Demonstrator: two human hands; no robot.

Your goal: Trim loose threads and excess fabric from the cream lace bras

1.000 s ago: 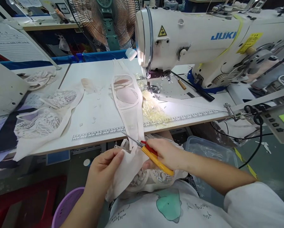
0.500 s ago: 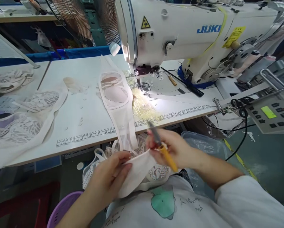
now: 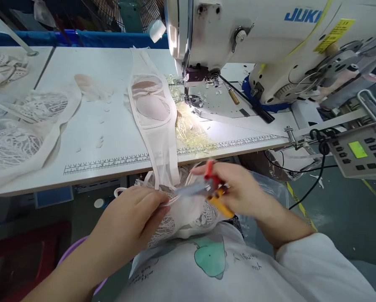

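In my right hand (image 3: 240, 186) is a pair of scissors (image 3: 218, 184) with red and yellow handles, its blades pointing left and blurred by motion. The blade tips come close to the fingers of my left hand (image 3: 134, 216). That hand pinches the edge of a white lace bra (image 3: 188, 214) gathered over my lap. Whether the blades touch the fabric I cannot tell. Just beyond my hands, another white bra (image 3: 153, 107) lies lengthwise on the table, its near end hanging over the front edge.
A JUKI sewing machine (image 3: 222, 33) stands behind, its lamp lit. More lace bras (image 3: 27, 134) lie at the left on the white table (image 3: 112, 138). A control panel (image 3: 361, 149) juts out at the right. A purple basket (image 3: 73, 249) and a red stool (image 3: 27, 256) are below.
The scissors have swung from pointing upward to pointing left toward my left hand, and their red handle now shows. The view has tilted down. The fabric stretched between my hands has dropped.
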